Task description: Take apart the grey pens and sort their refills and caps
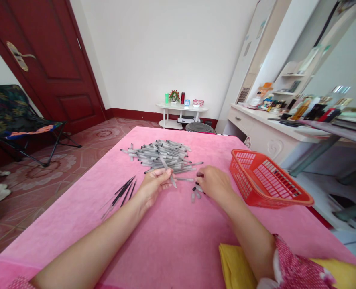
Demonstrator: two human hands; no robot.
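Observation:
A clear grey pen (172, 180) is pinched between the thumb and fingers of my left hand (157, 180), its bare tip slanting down toward me. My right hand (212, 180) is closed just above the table, its fingertips at a small group of clear pen caps (198, 194) with dark ends. A cap seems to be in those fingertips, partly hidden by the hand. Beyond both hands lies a big heap of similar pens (162, 152) with dark ends. One more pen (184, 179) lies between my hands. Several thin black-and-clear refills (124, 192) lie left of my left hand.
A pink cloth (171, 241) covers the table. At the right stands a red plastic basket (247, 184). A folded yellow cloth (234, 265) lies under my right forearm. Farther off are a folding chair (18, 120), a low white table (182, 106) and a cluttered dresser (256, 124).

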